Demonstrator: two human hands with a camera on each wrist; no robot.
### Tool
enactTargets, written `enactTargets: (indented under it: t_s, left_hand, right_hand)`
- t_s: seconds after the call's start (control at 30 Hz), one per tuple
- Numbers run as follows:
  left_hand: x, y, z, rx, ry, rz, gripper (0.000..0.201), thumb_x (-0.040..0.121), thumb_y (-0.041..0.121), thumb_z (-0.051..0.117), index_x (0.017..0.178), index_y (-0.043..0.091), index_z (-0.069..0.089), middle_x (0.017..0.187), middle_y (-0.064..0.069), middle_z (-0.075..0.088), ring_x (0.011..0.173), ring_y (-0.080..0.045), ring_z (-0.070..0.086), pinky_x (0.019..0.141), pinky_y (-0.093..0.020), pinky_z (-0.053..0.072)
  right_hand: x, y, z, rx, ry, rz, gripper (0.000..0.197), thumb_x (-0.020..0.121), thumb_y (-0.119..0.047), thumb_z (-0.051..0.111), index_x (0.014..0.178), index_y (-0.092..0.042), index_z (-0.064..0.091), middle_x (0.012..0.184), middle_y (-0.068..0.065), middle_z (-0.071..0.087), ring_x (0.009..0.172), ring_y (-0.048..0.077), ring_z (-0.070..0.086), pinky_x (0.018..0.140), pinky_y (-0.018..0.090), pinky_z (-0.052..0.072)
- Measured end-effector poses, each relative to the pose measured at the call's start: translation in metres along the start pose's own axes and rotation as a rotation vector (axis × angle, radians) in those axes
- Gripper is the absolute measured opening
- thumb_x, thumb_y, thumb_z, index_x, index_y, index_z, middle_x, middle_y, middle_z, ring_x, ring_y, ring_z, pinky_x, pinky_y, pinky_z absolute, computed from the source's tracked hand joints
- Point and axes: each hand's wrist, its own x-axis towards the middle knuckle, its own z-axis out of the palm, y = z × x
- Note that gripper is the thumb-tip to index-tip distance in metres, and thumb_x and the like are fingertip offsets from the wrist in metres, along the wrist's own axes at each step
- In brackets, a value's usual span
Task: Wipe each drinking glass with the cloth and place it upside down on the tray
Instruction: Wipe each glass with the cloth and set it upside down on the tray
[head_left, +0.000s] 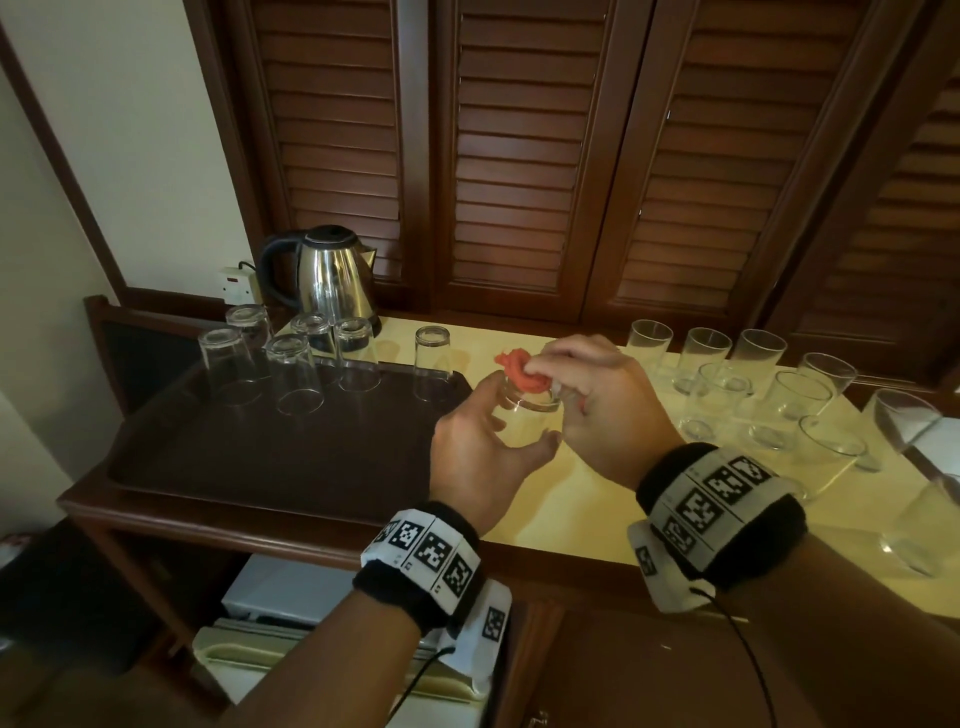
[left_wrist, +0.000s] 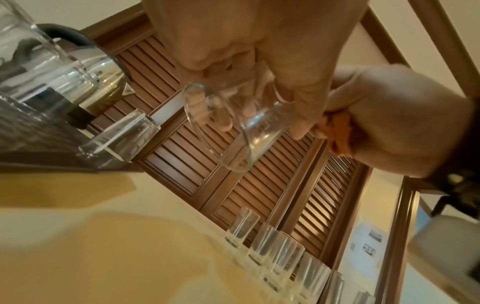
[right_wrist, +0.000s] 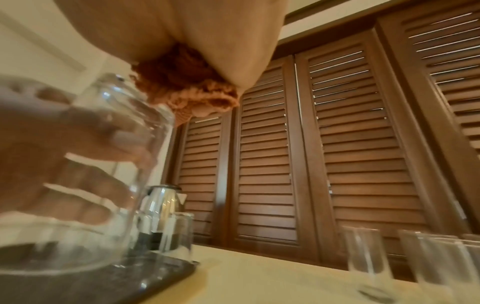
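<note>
The left hand (head_left: 475, 447) curls round the glass (head_left: 524, 415), steadying it above the counter just right of the tray (head_left: 291, 457) so it can be wiped. The right hand (head_left: 592, 400) pinches the bunched orange cloth (head_left: 522, 371) at its top end. Six glasses stand inverted on the tray; unwiped ones wait upright at the right.
</note>
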Motion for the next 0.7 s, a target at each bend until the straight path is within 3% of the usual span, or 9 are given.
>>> enactTargets:
  t_s: [0.1, 0.23, 0.3, 0.4, 0.53, 0.6, 0.7]
  left_hand:
    - [0.002, -0.006, -0.004, -0.014, 0.025, -0.016, 0.057, 0.075, 0.031, 0.094, 0.125, 0.023, 0.068, 0.104, 0.013, 0.074, 0.094, -0.009, 0.068, 0.082, -0.039, 0.06]
    - [0.002, 0.0, -0.002, -0.007, 0.016, -0.025, 0.057, 0.076, 0.031, 0.094, 0.126, 0.026, 0.067, 0.103, 0.015, 0.073, 0.094, -0.004, 0.067, 0.081, -0.032, 0.059]
    - [0.002, -0.001, -0.001, -0.029, 0.023, -0.025, 0.056, 0.075, 0.032, 0.094, 0.124, 0.027, 0.066, 0.101, 0.017, 0.072, 0.094, -0.001, 0.067, 0.08, -0.029, 0.058]
    - [0.001, -0.008, -0.003, -0.025, 0.013, -0.036, 0.059, 0.075, 0.04, 0.089, 0.128, 0.029, 0.066, 0.108, 0.017, 0.074, 0.101, -0.007, 0.069, 0.086, -0.037, 0.06]
    - [-0.004, -0.005, 0.0, -0.015, 0.025, -0.036, 0.056, 0.076, 0.03, 0.092, 0.126, 0.025, 0.067, 0.107, 0.015, 0.074, 0.098, -0.009, 0.069, 0.084, -0.038, 0.059]
    - [-0.004, -0.01, 0.0, -0.017, 0.033, -0.043, 0.054, 0.076, 0.029, 0.093, 0.124, 0.025, 0.068, 0.105, 0.016, 0.074, 0.098, -0.008, 0.069, 0.086, -0.037, 0.06]
    - [-0.006, -0.008, 0.0, -0.017, 0.021, -0.04, 0.057, 0.077, 0.029, 0.092, 0.128, 0.029, 0.066, 0.107, 0.017, 0.074, 0.099, -0.005, 0.068, 0.086, -0.028, 0.058]
  right_hand:
    - [-0.004, -0.004, -0.003, 0.04, -0.047, -0.093, 0.046, 0.079, 0.018, 0.059, 0.109, -0.012, 0.075, 0.106, 0.003, 0.067, 0.099, 0.02, 0.057, 0.083, 0.032, 0.053]
    - [0.003, -0.002, -0.004, -0.004, -0.01, -0.017, 0.047, 0.078, 0.02, 0.06, 0.111, -0.01, 0.075, 0.106, 0.006, 0.068, 0.098, 0.027, 0.058, 0.081, 0.046, 0.056]
    - [0.003, -0.008, -0.002, 0.005, -0.04, -0.051, 0.047, 0.078, 0.019, 0.059, 0.11, -0.011, 0.075, 0.106, 0.006, 0.067, 0.098, 0.027, 0.058, 0.081, 0.044, 0.055]
    - [-0.001, 0.0, -0.003, -0.013, -0.05, -0.061, 0.047, 0.075, 0.018, 0.06, 0.109, -0.011, 0.075, 0.102, 0.005, 0.068, 0.094, 0.027, 0.059, 0.077, 0.045, 0.056]
    - [0.001, -0.01, 0.004, -0.037, -0.052, -0.014, 0.045, 0.077, 0.016, 0.06, 0.11, -0.01, 0.075, 0.102, 0.007, 0.068, 0.095, 0.027, 0.057, 0.078, 0.044, 0.055]
    - [-0.005, -0.012, 0.003, 0.015, -0.093, -0.069, 0.043, 0.08, 0.014, 0.057, 0.11, -0.01, 0.074, 0.104, 0.005, 0.067, 0.098, 0.025, 0.057, 0.081, 0.038, 0.054]
    - [-0.002, 0.001, -0.003, -0.033, -0.059, -0.057, 0.042, 0.078, 0.016, 0.06, 0.108, -0.009, 0.075, 0.102, 0.006, 0.068, 0.094, 0.027, 0.059, 0.077, 0.045, 0.056]
